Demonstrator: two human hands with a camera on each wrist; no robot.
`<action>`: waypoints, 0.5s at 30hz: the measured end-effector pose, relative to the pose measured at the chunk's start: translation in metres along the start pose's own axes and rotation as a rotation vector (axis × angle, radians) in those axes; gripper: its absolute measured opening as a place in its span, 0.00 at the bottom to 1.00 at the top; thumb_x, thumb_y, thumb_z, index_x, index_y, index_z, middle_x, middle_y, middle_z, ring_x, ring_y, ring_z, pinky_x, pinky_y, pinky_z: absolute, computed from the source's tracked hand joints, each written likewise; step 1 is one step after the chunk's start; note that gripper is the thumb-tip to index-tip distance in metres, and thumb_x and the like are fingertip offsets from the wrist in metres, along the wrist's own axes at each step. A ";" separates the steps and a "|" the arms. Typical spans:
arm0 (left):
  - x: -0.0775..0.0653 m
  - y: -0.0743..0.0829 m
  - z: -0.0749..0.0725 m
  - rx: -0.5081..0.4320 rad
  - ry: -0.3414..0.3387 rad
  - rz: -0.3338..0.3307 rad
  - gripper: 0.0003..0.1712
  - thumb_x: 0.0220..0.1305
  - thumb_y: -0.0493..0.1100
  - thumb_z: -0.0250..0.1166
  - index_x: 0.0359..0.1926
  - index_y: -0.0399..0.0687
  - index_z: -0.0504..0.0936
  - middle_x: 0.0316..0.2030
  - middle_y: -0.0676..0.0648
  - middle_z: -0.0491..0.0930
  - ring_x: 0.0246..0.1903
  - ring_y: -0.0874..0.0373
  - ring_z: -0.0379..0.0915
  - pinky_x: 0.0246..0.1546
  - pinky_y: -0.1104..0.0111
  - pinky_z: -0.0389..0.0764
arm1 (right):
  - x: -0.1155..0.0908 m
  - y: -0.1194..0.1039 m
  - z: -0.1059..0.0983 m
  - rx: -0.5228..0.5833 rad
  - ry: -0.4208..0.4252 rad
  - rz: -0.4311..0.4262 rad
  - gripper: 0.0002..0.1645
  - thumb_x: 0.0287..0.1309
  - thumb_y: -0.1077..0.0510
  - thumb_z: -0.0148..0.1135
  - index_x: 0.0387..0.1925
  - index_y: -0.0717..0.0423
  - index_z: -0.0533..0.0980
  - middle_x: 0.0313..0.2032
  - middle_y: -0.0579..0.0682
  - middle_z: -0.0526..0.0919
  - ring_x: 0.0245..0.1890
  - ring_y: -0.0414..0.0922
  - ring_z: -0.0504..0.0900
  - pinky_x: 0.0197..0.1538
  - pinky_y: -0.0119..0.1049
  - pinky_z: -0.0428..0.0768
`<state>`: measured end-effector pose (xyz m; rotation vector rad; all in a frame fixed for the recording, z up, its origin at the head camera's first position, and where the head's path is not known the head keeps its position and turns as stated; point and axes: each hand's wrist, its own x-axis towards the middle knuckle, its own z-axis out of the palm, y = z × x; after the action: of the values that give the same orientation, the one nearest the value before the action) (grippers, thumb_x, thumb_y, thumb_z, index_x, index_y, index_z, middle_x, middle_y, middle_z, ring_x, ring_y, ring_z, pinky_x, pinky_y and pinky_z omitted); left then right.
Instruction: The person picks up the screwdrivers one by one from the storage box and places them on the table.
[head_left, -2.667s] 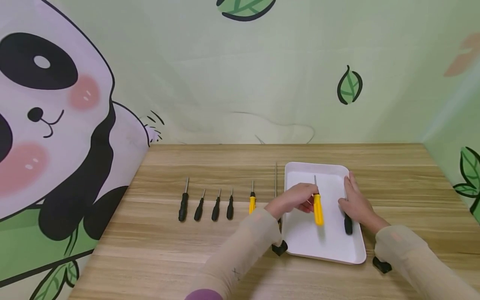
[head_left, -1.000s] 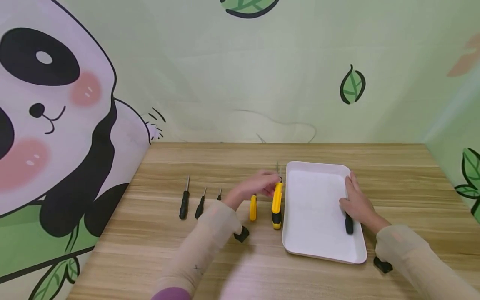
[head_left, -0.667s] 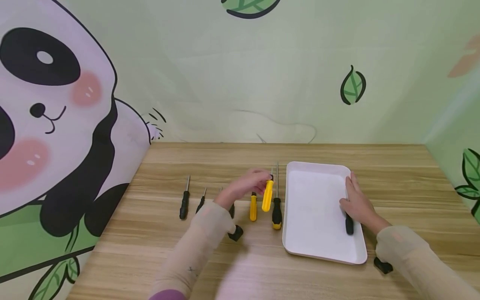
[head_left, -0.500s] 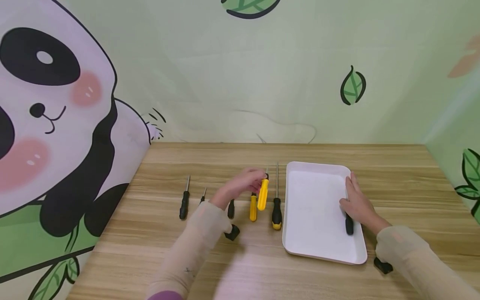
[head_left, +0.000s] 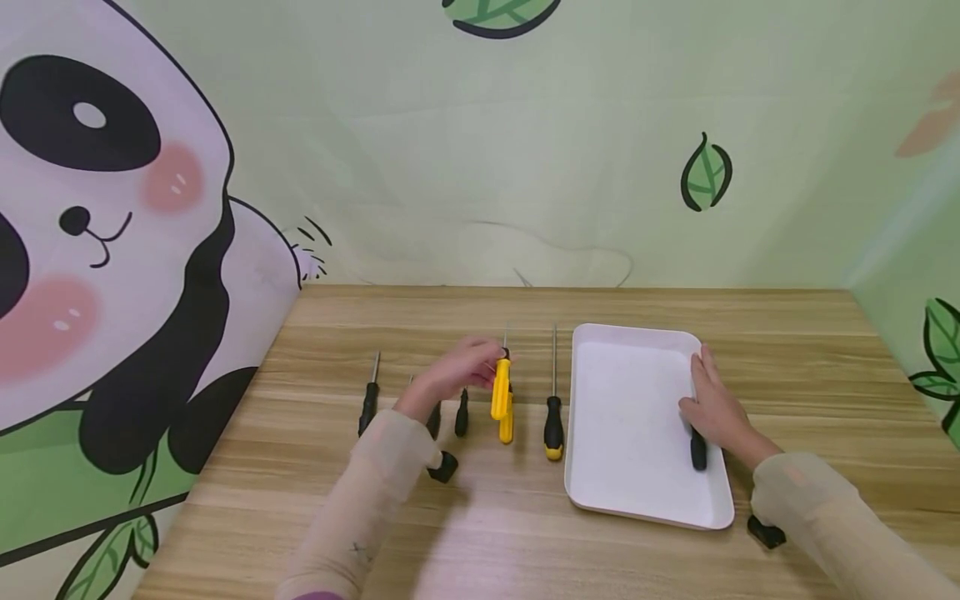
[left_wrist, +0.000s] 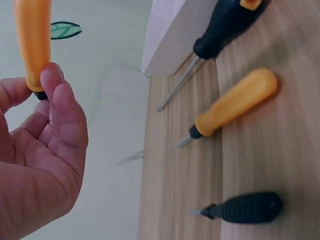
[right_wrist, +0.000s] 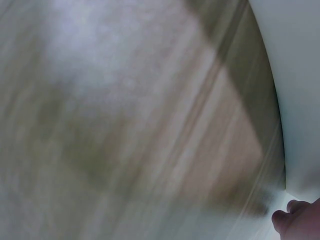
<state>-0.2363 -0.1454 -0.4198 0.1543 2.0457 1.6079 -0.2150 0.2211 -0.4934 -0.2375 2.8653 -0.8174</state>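
My left hand (head_left: 457, 369) pinches a yellow screwdriver (head_left: 500, 392) near its black neck, thumb against fingertips. It is held above the table, partly covering a second yellow screwdriver (head_left: 507, 429) that lies there; the left wrist view shows that lying yellow screwdriver (left_wrist: 237, 102) whole. On the white tray's (head_left: 630, 433) right rim, my right hand (head_left: 716, 408) holds on, with the thumb inside and the fingers along the outer side. A screwdriver with a black handle (head_left: 698, 450) lies in the tray along that side, its upper part hidden by the hand.
A long black-and-yellow screwdriver (head_left: 553, 427) lies between the second yellow one and the tray. Left of these lie several black screwdrivers, among them a small one (head_left: 462, 414) and a larger one (head_left: 369, 404); my left arm partly covers some. A wall cloth stands behind the table.
My left hand has carried the yellow screwdriver leftward from over the tray, past the black-and-yellow screwdriver, to above the second yellow one. The right hand and tray stay put.
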 end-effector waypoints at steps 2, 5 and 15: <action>-0.001 -0.003 -0.003 -0.010 0.000 -0.003 0.20 0.57 0.42 0.46 0.43 0.29 0.71 0.24 0.50 0.73 0.21 0.61 0.68 0.29 0.70 0.76 | -0.001 -0.001 0.000 0.001 -0.002 0.001 0.42 0.53 0.61 0.41 0.63 0.74 0.35 0.65 0.65 0.26 0.62 0.67 0.46 0.53 0.61 0.60; -0.002 -0.007 -0.007 -0.031 0.004 -0.010 0.21 0.57 0.42 0.45 0.43 0.26 0.70 0.23 0.51 0.72 0.20 0.62 0.67 0.25 0.74 0.74 | -0.001 -0.001 0.000 0.000 -0.004 0.001 0.42 0.53 0.61 0.41 0.63 0.74 0.35 0.65 0.65 0.26 0.62 0.67 0.46 0.53 0.61 0.61; -0.010 -0.022 -0.023 -0.012 0.087 -0.071 0.19 0.57 0.42 0.45 0.41 0.30 0.70 0.23 0.51 0.69 0.21 0.62 0.65 0.27 0.74 0.73 | -0.001 -0.001 -0.001 0.018 -0.001 -0.009 0.42 0.52 0.61 0.41 0.62 0.75 0.35 0.65 0.66 0.27 0.63 0.66 0.43 0.57 0.61 0.55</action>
<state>-0.2338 -0.1761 -0.4339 0.0079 2.0823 1.6084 -0.2138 0.2207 -0.4921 -0.2490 2.8569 -0.8445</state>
